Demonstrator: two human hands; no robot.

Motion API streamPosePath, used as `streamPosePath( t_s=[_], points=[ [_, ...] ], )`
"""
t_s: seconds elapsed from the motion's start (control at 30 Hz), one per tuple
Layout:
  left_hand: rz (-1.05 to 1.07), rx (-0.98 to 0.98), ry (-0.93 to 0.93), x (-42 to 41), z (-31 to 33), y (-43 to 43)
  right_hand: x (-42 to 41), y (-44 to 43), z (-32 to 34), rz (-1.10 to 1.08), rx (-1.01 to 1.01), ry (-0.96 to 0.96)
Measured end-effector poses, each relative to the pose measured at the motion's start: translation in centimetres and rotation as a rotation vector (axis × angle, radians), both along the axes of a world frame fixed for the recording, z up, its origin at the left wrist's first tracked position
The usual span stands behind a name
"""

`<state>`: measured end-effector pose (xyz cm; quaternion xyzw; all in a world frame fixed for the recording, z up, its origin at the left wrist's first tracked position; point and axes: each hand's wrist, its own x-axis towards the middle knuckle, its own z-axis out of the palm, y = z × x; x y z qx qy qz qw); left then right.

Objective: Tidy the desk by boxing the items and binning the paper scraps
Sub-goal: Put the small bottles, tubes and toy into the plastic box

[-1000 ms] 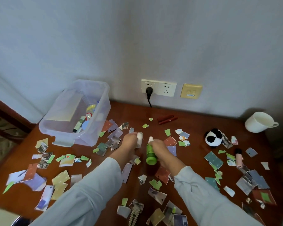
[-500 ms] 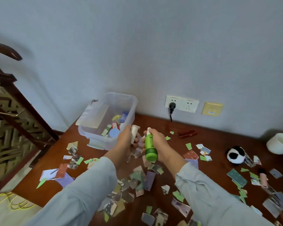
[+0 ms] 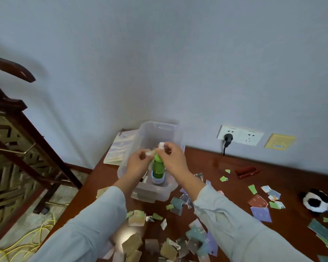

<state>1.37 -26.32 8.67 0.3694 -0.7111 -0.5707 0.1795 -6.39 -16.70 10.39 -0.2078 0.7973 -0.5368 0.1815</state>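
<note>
My right hand point(image 3: 173, 159) grips a green bottle point(image 3: 158, 167) near its white nozzle, and the bottle hangs upright inside the rim of the clear plastic box point(image 3: 160, 127). Close beside it on the left, my left hand point(image 3: 137, 164) holds a small white tube point(image 3: 150, 152), mostly hidden by the fingers. Both hands are above the box at the desk's back left corner. Several paper scraps point(image 3: 259, 208) in green, purple and red lie across the brown desk point(image 3: 216, 167).
A panda plush point(image 3: 314, 202) sits at the right and a red item point(image 3: 245, 172) lies near the wall. A booklet point(image 3: 121, 146) leans left of the box. Wall sockets point(image 3: 239, 136) have a black plug in them. A wooden chair point(image 3: 17, 129) and yellow cable point(image 3: 27, 239) are off the desk's left edge.
Both hands lifted the green bottle and white tube from the desk middle and carried them left and back, over the box. The view swung left with them.
</note>
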Motion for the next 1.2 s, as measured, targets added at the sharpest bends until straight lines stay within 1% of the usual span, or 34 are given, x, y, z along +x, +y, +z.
streamPosePath(
  t_s=[0.03, 0.1, 0.23, 0.33, 0.43, 0.5, 0.57, 0.7, 0.83, 0.9, 0.97, 1.03, 1.07, 1.2],
  points=[
    [-0.036, -0.074, -0.048, 0.2, -0.6, -0.9, 0.1, -0.4, -0.7, 0.026, 0.062, 0.049],
    [-0.149, -0.226, -0.210, 0.4, -1.9, -2.8, 0.4, -1.4, -2.3, 0.068, 0.185, 0.106],
    [-0.475, -0.503, -0.485, 0.3, -3.6, -5.0, 1.0, -2.5, -4.8, 0.140, 0.389, 0.111],
    [-0.645, -0.665, -0.618, -0.3, -4.7, -5.4, 1.2, -3.2, -5.8, 0.194, 0.506, 0.101],
    [-0.762, -0.700, -0.702, -0.9, -5.3, -5.6, 1.3, -3.5, -6.2, 0.227, 0.572, 0.113],
    [-0.822, -0.685, -0.770, -1.2, -5.4, -5.7, 1.1, -3.6, -6.5, 0.259, 0.589, 0.088],
    [-0.845, -0.660, -0.819, -1.5, -5.5, -5.7, 0.9, -3.8, -6.5, 0.279, 0.594, 0.043],
    [-0.863, -0.619, -0.856, -1.9, -5.5, -5.6, 0.6, -3.8, -6.5, 0.295, 0.572, -0.035],
    [-0.827, -0.587, -0.834, -1.7, -4.9, -5.5, 0.6, -3.8, -6.5, 0.432, 0.598, -0.091],
    [-0.786, -0.571, -0.789, -1.3, -4.6, -5.3, 0.8, -3.6, -6.4, 0.471, 0.588, -0.073],
    [-0.723, -0.544, -0.702, -1.1, -4.0, -5.1, 0.7, -3.2, -6.1, 0.451, 0.535, -0.015],
    [-0.619, -0.498, -0.555, -1.0, -3.3, -4.5, 0.6, -2.4, -5.4, 0.382, 0.462, 0.058],
    [-0.559, -0.460, -0.471, -1.1, -2.8, -4.0, 0.5, -1.9, -5.0, 0.320, 0.401, 0.063],
    [-0.369, -0.248, -0.169, -2.5, -1.5, -0.6, 0.0, 1.7, -3.7, 0.011, 0.082, 0.007]
  ],
)
